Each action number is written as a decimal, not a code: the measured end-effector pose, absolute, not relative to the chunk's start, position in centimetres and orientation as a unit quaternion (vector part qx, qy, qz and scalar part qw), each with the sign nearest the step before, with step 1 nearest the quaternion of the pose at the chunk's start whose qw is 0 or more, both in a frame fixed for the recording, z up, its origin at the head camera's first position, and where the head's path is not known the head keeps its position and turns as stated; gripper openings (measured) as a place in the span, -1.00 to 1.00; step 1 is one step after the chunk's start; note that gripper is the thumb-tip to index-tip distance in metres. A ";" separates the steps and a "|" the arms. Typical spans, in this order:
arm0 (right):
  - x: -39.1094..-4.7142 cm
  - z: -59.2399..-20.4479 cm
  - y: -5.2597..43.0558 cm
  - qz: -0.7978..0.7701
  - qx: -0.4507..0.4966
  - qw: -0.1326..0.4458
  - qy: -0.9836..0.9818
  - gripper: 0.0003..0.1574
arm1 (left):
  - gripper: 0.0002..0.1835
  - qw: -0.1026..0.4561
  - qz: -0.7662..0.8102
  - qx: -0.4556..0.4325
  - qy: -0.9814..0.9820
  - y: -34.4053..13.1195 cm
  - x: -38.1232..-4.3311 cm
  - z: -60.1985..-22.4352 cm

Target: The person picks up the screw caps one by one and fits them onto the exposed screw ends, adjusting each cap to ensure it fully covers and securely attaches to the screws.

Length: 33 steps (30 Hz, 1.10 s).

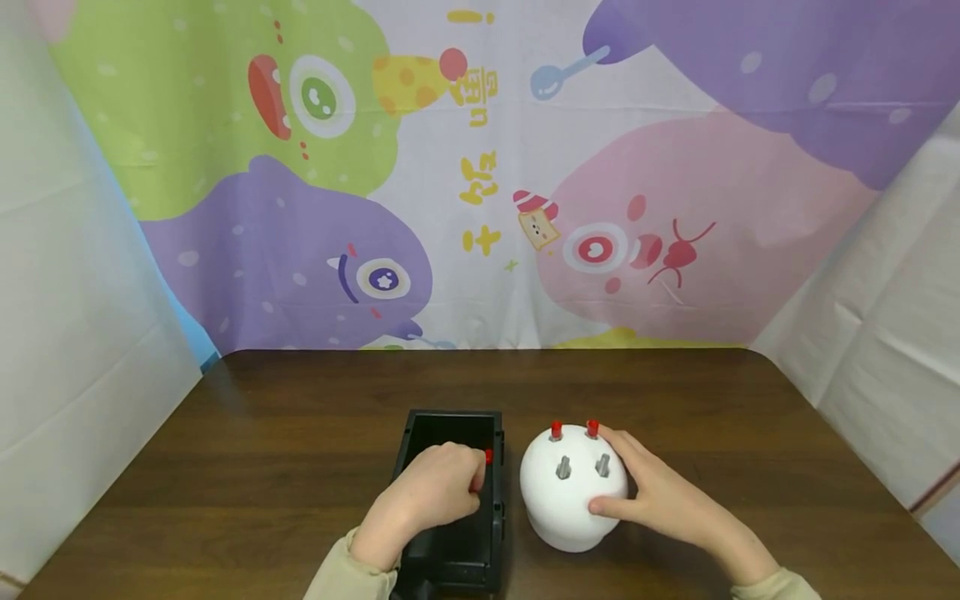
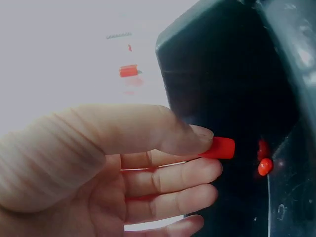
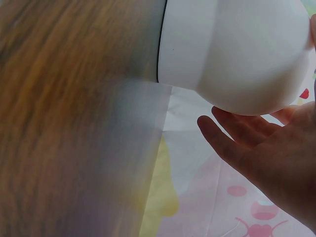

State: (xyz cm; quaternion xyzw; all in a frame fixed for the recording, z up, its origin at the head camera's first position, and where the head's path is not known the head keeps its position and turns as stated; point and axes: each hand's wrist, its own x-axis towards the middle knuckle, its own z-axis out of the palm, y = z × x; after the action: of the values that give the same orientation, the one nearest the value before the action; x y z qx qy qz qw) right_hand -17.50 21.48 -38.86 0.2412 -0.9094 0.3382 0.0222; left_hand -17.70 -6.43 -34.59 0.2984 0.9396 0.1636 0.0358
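Observation:
My left hand (image 1: 438, 487) reaches into a black bin (image 1: 457, 550). In the left wrist view its thumb and index finger pinch a small red cap (image 2: 223, 148). Another small red spot (image 2: 265, 167) shows by the bin wall; whether it is a second piece or a reflection I cannot tell. Right of the bin stands a white rounded dome (image 1: 562, 508) with two bare metal bolts (image 1: 564, 468) in front and two red caps (image 1: 592, 428) behind on its top. My right hand (image 1: 660, 492) holds the dome's right side, thumb in front and fingers behind.
The brown wooden table (image 1: 262, 467) carries the bin and dome, with a narrow gap between them. A cartoon-printed curtain (image 1: 487, 317) hangs behind the table's far edge, and white cloth (image 1: 885, 317) hangs at both sides.

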 end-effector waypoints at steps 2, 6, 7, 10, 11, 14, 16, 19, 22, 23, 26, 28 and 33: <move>-17.5 -38.9 21.5 0.339 0.242 0.021 -0.909 0.02 | -0.84 0.033 0.164 0.301 0.939 -6.3 -17.7 -34.4; -17.5 -38.9 21.5 0.339 0.241 0.024 -0.909 0.03 | -0.87 0.019 0.168 0.306 0.937 -6.3 -17.8 -34.2; -17.5 -38.9 21.5 0.338 0.241 0.024 -0.909 0.03 | -0.88 0.014 0.169 0.308 0.936 -6.3 -17.8 -34.1; -17.5 -38.9 21.5 0.337 0.240 0.027 -0.910 0.03 | -0.88 0.002 0.176 0.313 0.933 -6.3 -17.9 -33.9; -17.5 -38.9 21.5 0.337 0.240 0.028 -0.910 0.03 | -0.88 -0.004 0.177 0.316 0.932 -6.2 -17.9 -33.8; -17.5 -38.8 21.5 0.333 0.239 0.031 -0.911 0.02 | -0.88 -0.022 0.176 0.326 0.929 -5.9 -18.0 -33.4; -17.5 -38.8 21.5 0.332 0.239 0.033 -0.912 0.02 | -0.88 -0.034 0.175 0.333 0.926 -5.6 -18.0 -33.2; -17.5 -38.8 21.5 0.334 0.239 0.033 -0.911 0.02 | -0.90 -0.048 0.175 0.340 0.923 -5.2 -17.9 -32.8; -17.5 -38.8 21.5 0.333 0.240 0.035 -0.911 0.01 | -0.92 -0.060 0.179 0.343 0.920 -4.9 -17.8 -32.6; -17.5 -38.8 21.5 0.333 0.240 0.036 -0.911 0.01 | -0.92 -0.063 0.180 0.344 0.919 -4.8 -17.8 -32.5; -17.5 -38.8 21.4 0.330 0.241 0.039 -0.912 0.02 | -0.91 -0.071 0.182 0.348 0.917 -4.5 -17.7 -32.4; -17.4 -38.8 21.4 0.328 0.240 0.039 -0.913 0.03 | -0.91 -0.076 0.182 0.350 0.916 -4.4 -17.6 -32.3; -17.4 -38.8 21.3 0.329 0.239 0.039 -0.913 0.02 | -0.91 -0.088 0.185 0.349 0.914 -4.1 -17.6 -32.1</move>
State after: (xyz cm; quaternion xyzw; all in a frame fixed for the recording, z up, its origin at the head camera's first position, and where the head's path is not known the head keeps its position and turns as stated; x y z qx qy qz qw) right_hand -17.36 21.34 -38.85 0.2390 -0.9128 0.3290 0.0393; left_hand -17.58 -4.13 -32.09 0.3492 0.9144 0.1850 -0.0876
